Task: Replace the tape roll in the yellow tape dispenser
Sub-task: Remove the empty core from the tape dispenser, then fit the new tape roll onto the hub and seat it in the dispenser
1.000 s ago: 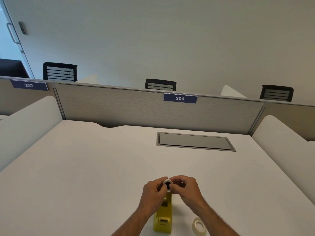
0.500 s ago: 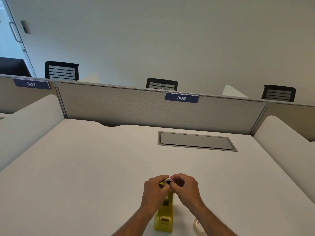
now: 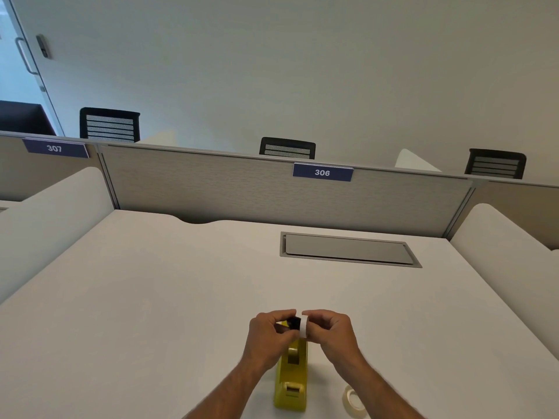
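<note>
- The small white tape roll ring [image 3: 303, 326] is held in the air above the far end of the yellow plastic tape dispenser [image 3: 291, 379], pinched by the right hand [image 3: 329, 331]; it appears nearly spent, though that is hard to tell at this size.
- The left hand [image 3: 267, 334] is closed on a small black hub [image 3: 292, 322] that sits just beside the ring, seemingly half out of it; I judge the step to be parting the core from the old roll.
- A tight fit could make the hub release suddenly, so either piece might jump from the fingertips and roll off the white bench [image 3: 151, 297].
- The dispenser stands free below the hands with nobody holding it; a downward slip could knock it over or shove it.
- A second translucent tape roll [image 3: 352, 400] lies flat on the bench just right of the dispenser, under the right forearm, where a dropped elbow could sweep it away.
- Fitting the hub askew later would likely stop the roll seating.
</note>
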Motion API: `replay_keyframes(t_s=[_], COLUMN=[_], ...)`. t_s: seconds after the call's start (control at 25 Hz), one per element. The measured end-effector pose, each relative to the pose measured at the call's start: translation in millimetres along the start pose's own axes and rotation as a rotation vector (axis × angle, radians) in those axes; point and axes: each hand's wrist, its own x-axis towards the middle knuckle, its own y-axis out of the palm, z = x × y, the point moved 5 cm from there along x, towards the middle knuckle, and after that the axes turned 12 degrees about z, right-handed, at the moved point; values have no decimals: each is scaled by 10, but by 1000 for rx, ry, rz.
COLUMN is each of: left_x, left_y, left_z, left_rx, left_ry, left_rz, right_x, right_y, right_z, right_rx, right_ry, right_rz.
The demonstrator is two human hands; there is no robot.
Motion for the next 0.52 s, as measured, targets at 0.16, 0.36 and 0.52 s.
replay_keyframes(t_s=[0.16, 0.36, 0.52], left_x=[-24, -44, -52], left_y=[-30, -80, -69], left_z=[12, 16, 5], left_rx=[-15, -21, -25], left_ry=[11, 3, 4], left_rz=[-24, -47, -30], right_x=[1, -36, -67], right_y=[-91, -374, -462], right_z=[19, -19, -71], right_rx=[22, -80, -220], right_ry=[14, 30, 89], right_rz=[-54, -191, -240])
